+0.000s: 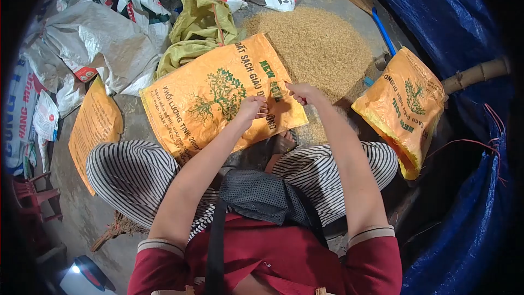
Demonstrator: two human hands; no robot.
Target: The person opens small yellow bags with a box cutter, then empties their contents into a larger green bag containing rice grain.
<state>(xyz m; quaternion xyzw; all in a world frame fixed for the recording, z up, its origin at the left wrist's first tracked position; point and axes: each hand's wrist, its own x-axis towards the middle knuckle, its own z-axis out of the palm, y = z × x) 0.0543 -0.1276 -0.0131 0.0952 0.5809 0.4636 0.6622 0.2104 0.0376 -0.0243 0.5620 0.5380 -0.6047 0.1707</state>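
Observation:
A large orange printed sack (180, 98) with a green tree picture lies slanted in front of my knees. Over its printed face is my left hand (252, 110), fingers curled in. My right hand (303, 93) is pinched beside the sack's right edge, with thumb and forefinger together. What the two hands hold is too small to make out. The sack's lower side reaches my striped trouser leg. Close behind the right hand spreads a heap of grain husks (319, 43).
A second orange sack (409, 101) slumps at the right with its mouth towards me. Another orange sack (98, 125) lies by my left knee. White sacks (98, 38) and a green sack (199, 19) pile up behind. A blue tarp (436, 11) hangs along the right, near a bamboo pole (475, 74).

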